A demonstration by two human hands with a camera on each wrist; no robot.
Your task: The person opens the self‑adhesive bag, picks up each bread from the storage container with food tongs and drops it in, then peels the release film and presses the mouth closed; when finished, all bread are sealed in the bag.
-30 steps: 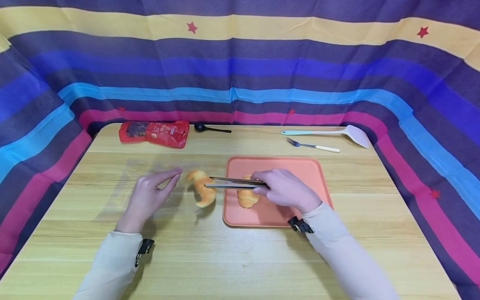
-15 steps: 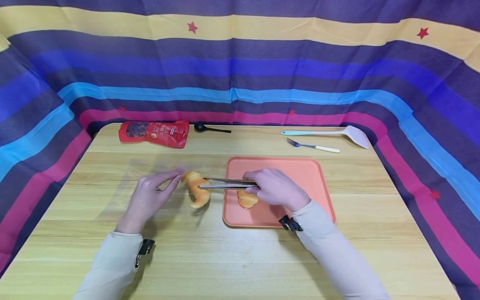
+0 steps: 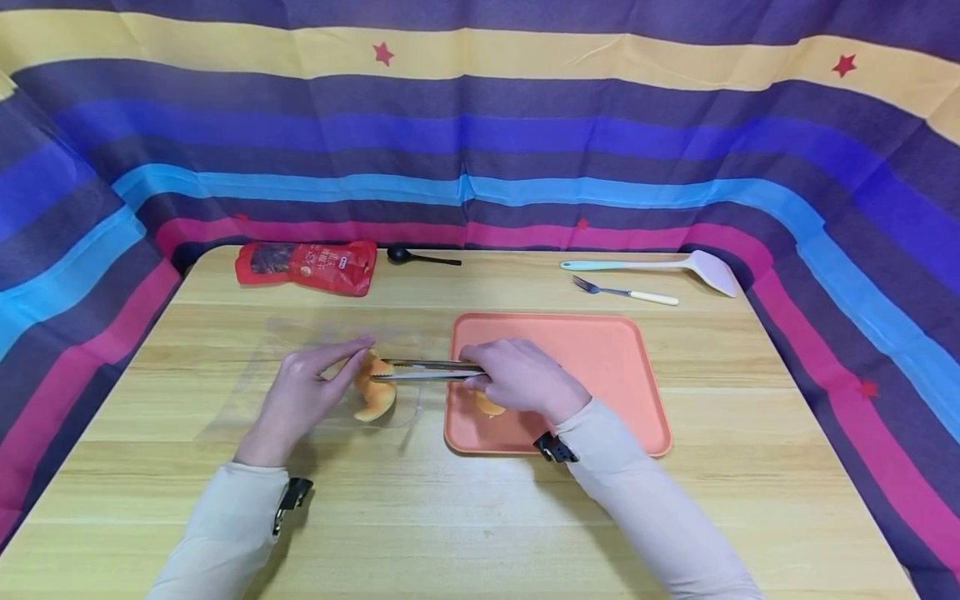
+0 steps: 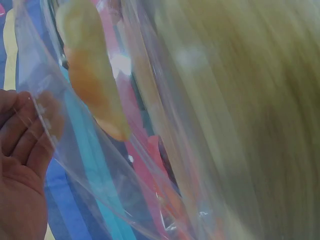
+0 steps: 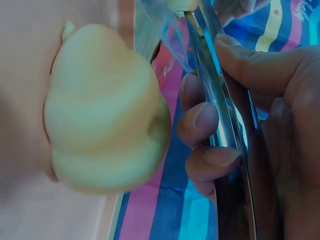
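Observation:
My left hand pinches the edge of a clear plastic bag between thumb and fingertips. Metal tongs are gripped in my right hand, their tips closed on a curved croissant. That croissant is beside my left fingertips, and clear film lies around it in the left wrist view; it appears to be within the bag's mouth. A second croissant lies on the pink tray, partly hidden under my right hand in the head view.
Along the table's back edge lie a red food pouch, a small black spoon, a spatula with a pale blue handle, and a fork with a white handle. A striped cloth surrounds the table.
My right hand has moved left with the tongs, carrying the croissant from beside the tray to my left fingertips and the bag. The left hand stays nearly in place.

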